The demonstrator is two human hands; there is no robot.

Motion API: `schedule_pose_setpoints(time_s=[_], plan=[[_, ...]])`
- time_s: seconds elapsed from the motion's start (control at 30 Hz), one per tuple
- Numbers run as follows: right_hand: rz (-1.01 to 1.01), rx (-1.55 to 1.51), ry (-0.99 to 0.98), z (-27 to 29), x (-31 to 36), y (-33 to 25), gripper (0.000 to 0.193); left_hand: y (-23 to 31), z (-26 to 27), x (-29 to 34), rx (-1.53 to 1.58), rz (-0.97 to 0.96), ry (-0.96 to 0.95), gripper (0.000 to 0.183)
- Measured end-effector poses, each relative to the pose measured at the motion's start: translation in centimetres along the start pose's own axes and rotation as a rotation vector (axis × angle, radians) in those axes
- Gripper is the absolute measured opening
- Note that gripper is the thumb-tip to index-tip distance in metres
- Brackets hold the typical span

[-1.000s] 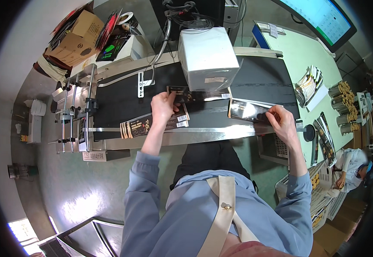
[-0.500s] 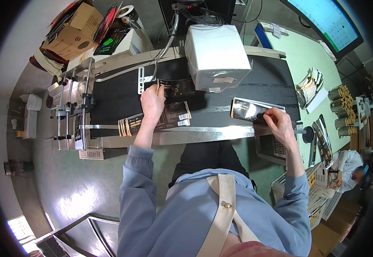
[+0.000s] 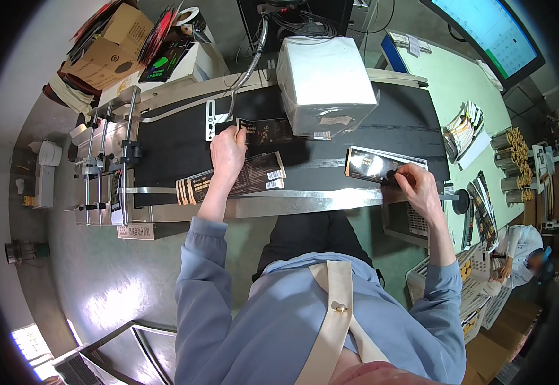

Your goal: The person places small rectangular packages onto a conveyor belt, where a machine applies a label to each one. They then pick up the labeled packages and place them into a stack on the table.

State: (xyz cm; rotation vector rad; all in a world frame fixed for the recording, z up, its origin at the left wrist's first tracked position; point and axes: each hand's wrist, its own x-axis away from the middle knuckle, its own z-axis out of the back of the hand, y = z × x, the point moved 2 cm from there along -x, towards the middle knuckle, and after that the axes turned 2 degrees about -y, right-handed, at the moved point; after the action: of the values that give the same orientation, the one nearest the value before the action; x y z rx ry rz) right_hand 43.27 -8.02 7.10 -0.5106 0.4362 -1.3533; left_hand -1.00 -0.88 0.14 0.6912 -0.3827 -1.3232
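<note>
My left hand (image 3: 228, 154) is closed, its fingers pinching the left end of a flat black packet with gold print (image 3: 266, 131) on the dark conveyor belt (image 3: 176, 141). The packet's right end runs under a white box-shaped unit. Beneath my left wrist, several overlapping black packets (image 3: 253, 176) with barcodes lie fanned along the belt's near edge. Farther right, my right hand (image 3: 419, 186) has thumb and fingers closed at the right end of a small stack of glossy black packets (image 3: 369, 165). Part of that end is hidden by the fingers.
A white box-shaped unit (image 3: 324, 74) stands over the belt. Metal rods and clamps (image 3: 106, 157) frame its left end. On the right, a pale green table (image 3: 433, 80) carries bundled packets (image 3: 464, 131) and gold-topped tubes (image 3: 514, 154). A co-worker (image 3: 523, 253) sits beyond it, near plastic crates.
Both hands stay at the same packets. My left forearm and sleeve have shifted very slightly to the left.
</note>
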Motion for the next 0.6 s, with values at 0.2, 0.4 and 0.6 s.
schedule_pose_setpoints(time_s=[0.2,0.4,0.6], plan=[[-0.02,-0.017,-0.009,-0.1,0.0,0.4,0.018,0.1,0.1,-0.1,0.003,0.015,-0.026,0.031],[-0.016,-0.007,-0.018,-0.1,0.0,0.3,0.018,-0.2,-0.2,-0.3,0.006,0.027,-0.028,0.032],[-0.013,0.005,-0.018,0.3,-0.3,0.2,0.017,-1.1,-0.6,-0.3,-0.051,-0.013,0.0,0.032]])
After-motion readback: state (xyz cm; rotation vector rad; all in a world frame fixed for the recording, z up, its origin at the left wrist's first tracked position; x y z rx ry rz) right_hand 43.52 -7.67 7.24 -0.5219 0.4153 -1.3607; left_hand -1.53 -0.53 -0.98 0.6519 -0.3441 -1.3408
